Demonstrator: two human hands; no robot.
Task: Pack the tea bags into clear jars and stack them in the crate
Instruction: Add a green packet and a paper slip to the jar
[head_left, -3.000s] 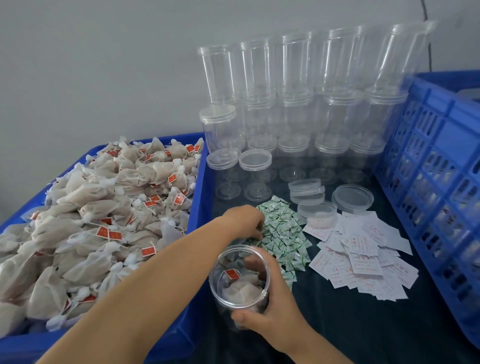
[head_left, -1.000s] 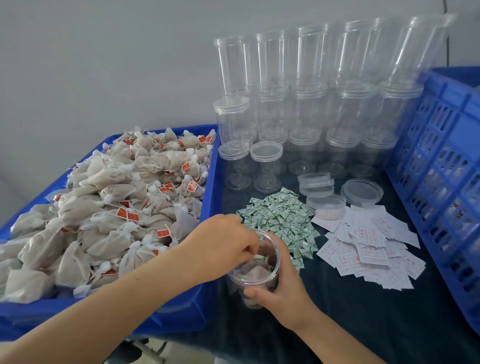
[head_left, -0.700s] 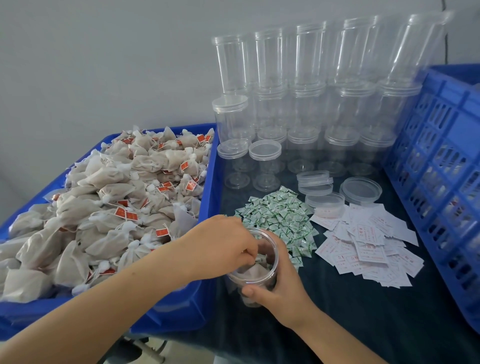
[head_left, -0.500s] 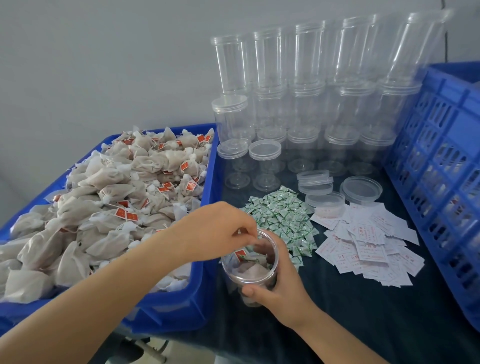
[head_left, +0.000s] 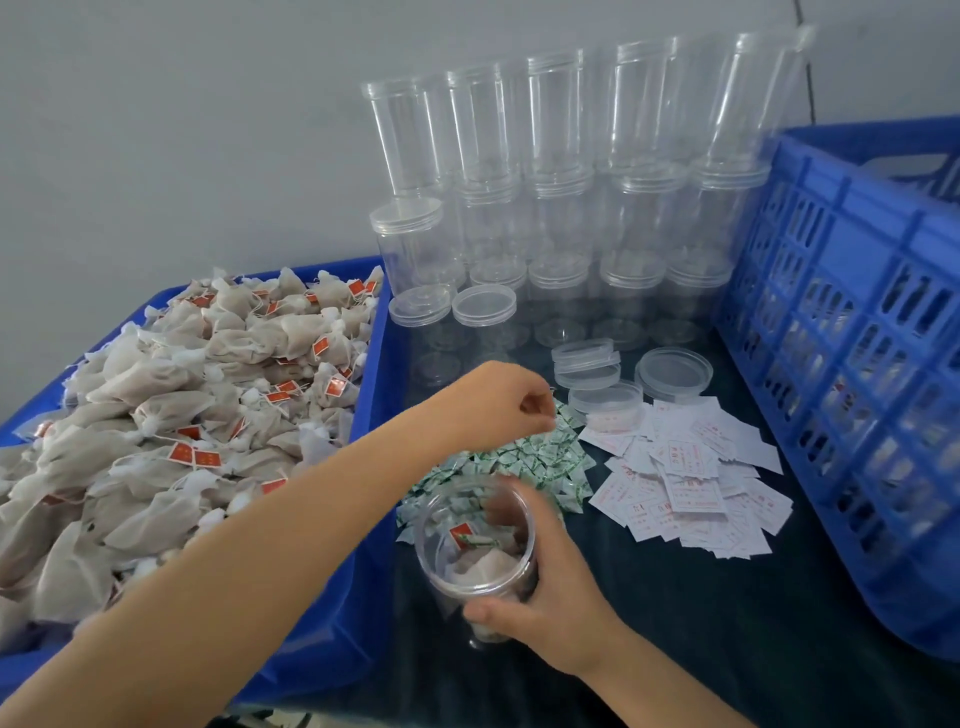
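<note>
Right hand (head_left: 540, 597) wraps an open clear jar (head_left: 475, 540) near the table's front edge, upright, tea bags and a green sachet inside. Left hand (head_left: 498, 405) hovers beyond it, fingers curled together; whether it pinches anything I cannot tell. Directly beneath it lies the heap of green sachets (head_left: 524, 460), with white paper slips (head_left: 685, 483) to the right and loose lids (head_left: 605, 402) just behind. Left hand is nearer both, I judge. The tea-bag bin (head_left: 363, 415) fills the left edge, the blue crate (head_left: 852, 322) the right. Printing on slips and red tags is unreadable.
</note>
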